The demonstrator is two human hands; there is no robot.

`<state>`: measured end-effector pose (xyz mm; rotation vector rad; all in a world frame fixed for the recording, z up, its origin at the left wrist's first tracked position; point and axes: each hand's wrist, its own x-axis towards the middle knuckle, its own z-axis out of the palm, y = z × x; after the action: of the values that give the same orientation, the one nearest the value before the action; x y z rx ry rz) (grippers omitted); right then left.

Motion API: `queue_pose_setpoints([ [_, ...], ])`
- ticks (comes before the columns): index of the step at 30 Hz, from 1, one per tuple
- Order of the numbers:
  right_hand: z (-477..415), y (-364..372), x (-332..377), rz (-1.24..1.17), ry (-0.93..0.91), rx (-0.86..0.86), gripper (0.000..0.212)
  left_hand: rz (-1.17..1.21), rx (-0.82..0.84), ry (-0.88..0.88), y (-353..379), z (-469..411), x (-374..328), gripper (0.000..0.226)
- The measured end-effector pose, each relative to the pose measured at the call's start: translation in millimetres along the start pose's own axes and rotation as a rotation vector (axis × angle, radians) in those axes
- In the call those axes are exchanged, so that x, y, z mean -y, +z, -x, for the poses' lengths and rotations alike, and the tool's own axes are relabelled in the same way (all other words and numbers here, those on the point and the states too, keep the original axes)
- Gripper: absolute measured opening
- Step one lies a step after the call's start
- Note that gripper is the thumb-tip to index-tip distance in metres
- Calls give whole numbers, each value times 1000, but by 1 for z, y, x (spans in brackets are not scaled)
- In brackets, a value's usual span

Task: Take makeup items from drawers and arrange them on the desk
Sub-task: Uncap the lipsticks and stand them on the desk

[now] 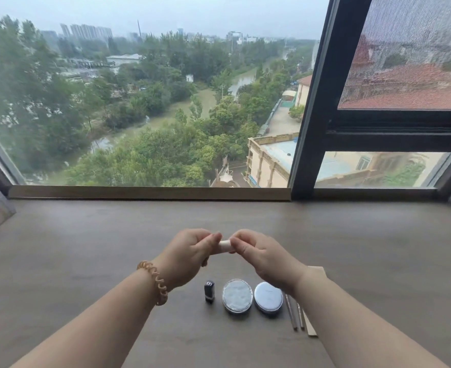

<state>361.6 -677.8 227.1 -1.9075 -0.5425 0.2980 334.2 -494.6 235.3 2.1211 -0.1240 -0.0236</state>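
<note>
Both hands meet above the middle of the brown desk [86, 235] and pinch a small white tube [225, 246] between them. My left hand [190, 252] grips its left end, my right hand [256, 254] its right end; most of the tube is hidden by fingers. On the desk below, in a row from left to right, stand a small dark bottle [209, 291], a round clear-lidded powder case [237, 295], a round silvery compact [268, 297] and two thin pencils [293, 314].
A flat tan card [315, 269] lies under my right forearm beside the pencils. A large window [150, 102] with a dark frame runs along the desk's far edge. A coiled hair tie [156, 281] circles my left wrist.
</note>
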Motion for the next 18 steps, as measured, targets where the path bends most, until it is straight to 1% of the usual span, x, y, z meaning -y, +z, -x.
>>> queue_pose_setpoints([
  [2, 1, -1, 5, -145, 140, -38, 64, -55, 13, 15, 7, 2, -4, 39],
  [3, -1, -1, 6, -180, 213, -45, 69, -93, 17, 32, 12, 2, -6, 38],
  [4, -1, 1, 8, -171, 262, -41, 71, -136, 14, 46, 16, 2, -7, 39],
  [6, -4, 6, 2, -18, 260, -62, 64, -166, -6, 44, 22, 2, -13, 42],
  [7, -3, 10, -2, 106, 204, -114, 63, -120, -11, 17, 24, 1, -15, 44],
  [8, -2, 12, -7, 265, 99, -199, 65, -30, -1, -33, 25, 1, -18, 46],
  [10, 4, 9, -16, 602, -225, -372, 67, 176, 75, -146, 24, 2, -23, 46],
  [11, 7, 8, -20, 702, -358, -427, 63, 231, 114, -173, 23, 3, -23, 45],
  [12, 9, 7, -22, 720, -403, -438, 60, 241, 131, -177, 22, 4, -23, 45],
  [13, 10, 6, -22, 679, -364, -416, 60, 230, 123, -171, 21, 4, -22, 46],
  [14, 9, 6, -20, 585, -265, -382, 63, 199, 101, -160, 19, 4, -21, 47],
  [16, 2, 7, -22, 332, -69, -276, 66, 112, 74, -147, 17, 3, -20, 45],
  [17, 0, 7, -21, 219, -4, -240, 62, 86, 81, -149, 15, 4, -20, 40],
  [18, -2, 5, -21, 139, 25, -212, 53, 84, 98, -161, 14, 4, -20, 34],
])
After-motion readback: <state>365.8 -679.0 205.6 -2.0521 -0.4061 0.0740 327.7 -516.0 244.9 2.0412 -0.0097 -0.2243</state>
